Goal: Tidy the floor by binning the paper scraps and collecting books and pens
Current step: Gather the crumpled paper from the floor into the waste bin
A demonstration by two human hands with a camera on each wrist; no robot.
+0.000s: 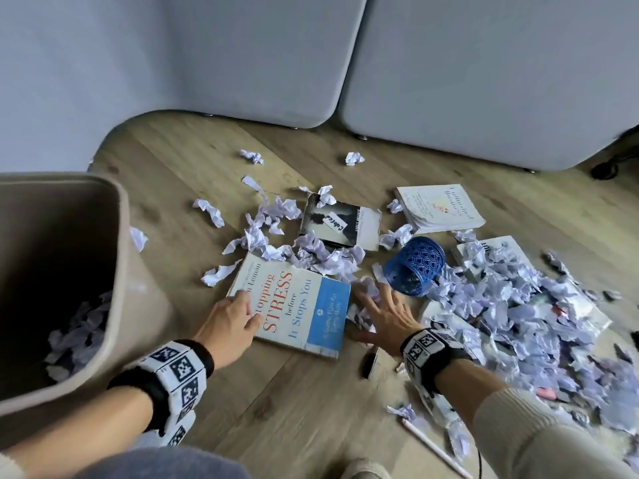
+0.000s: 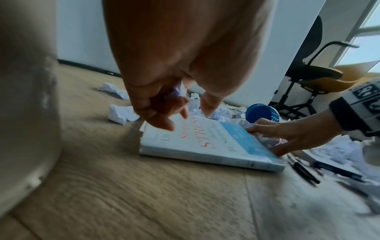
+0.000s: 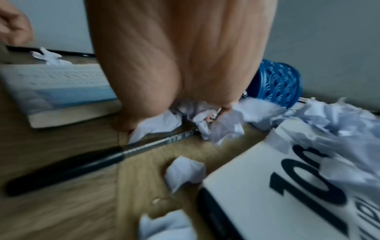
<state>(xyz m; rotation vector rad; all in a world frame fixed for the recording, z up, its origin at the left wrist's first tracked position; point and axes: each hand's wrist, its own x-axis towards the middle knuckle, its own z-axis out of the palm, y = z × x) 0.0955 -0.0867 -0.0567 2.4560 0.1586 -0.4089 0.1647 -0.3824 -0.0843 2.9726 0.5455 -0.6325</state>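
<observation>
A white and blue book (image 1: 294,305) titled "Stopping Stress" lies flat on the wooden floor. My left hand (image 1: 250,314) hovers at its left part with loosely curled fingers (image 2: 164,125) touching the cover, holding nothing that I can see. My right hand (image 1: 380,305) is spread over crumpled paper scraps (image 3: 222,125) beside the book's right edge (image 2: 255,146); its thumb reaches the floor. A black pen (image 3: 82,164) lies just below that hand. A blue mesh pen holder (image 1: 415,266) lies on its side beyond it.
A beige bin (image 1: 117,202) with scraps inside stands at my left. A big scrap pile (image 1: 518,323) covers the right, half burying a book (image 3: 287,186). A black book (image 1: 340,221) and a white book (image 1: 442,207) lie farther back. A white pen (image 1: 435,447) lies near me. Grey panels stand behind.
</observation>
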